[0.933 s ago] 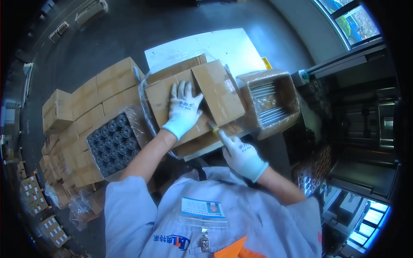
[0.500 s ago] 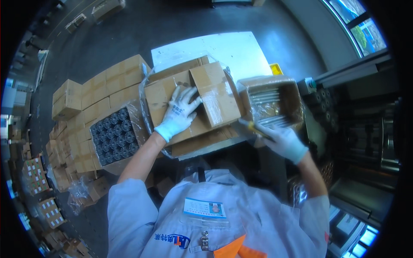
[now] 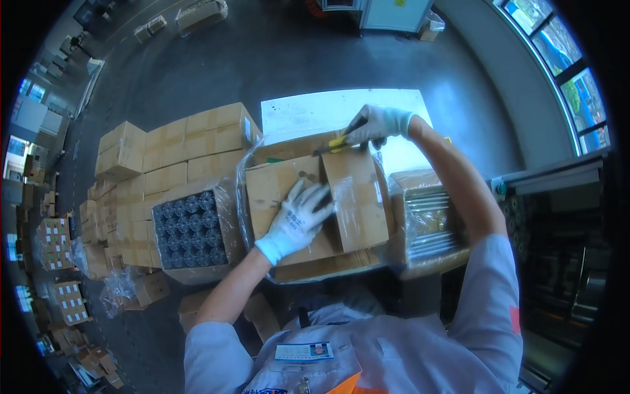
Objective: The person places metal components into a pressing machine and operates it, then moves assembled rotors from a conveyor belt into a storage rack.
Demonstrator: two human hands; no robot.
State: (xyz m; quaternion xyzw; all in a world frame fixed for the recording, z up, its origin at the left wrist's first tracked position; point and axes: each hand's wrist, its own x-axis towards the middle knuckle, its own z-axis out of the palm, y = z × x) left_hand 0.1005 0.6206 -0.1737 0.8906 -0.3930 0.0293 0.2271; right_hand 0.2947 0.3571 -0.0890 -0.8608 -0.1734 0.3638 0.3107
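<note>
Gripping a yellow-handled cutter [image 3: 337,142], pointed leftward, in white-gloved right hand [image 3: 375,126] at the far edge of the brown cardboard box [image 3: 357,200]; resting white-gloved left hand [image 3: 295,222], with spread fingers, on its left half.

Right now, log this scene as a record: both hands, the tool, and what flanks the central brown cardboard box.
Left hand: white-gloved, spread on the central brown cardboard box
Right hand: white-gloved, gripping a yellow-handled cutting tool
Tool position: near the box's far edge
Left flank: open cardboard carton of dark round parts
Right flank: open, plastic-lined cardboard carton of slender silvery pieces
</note>
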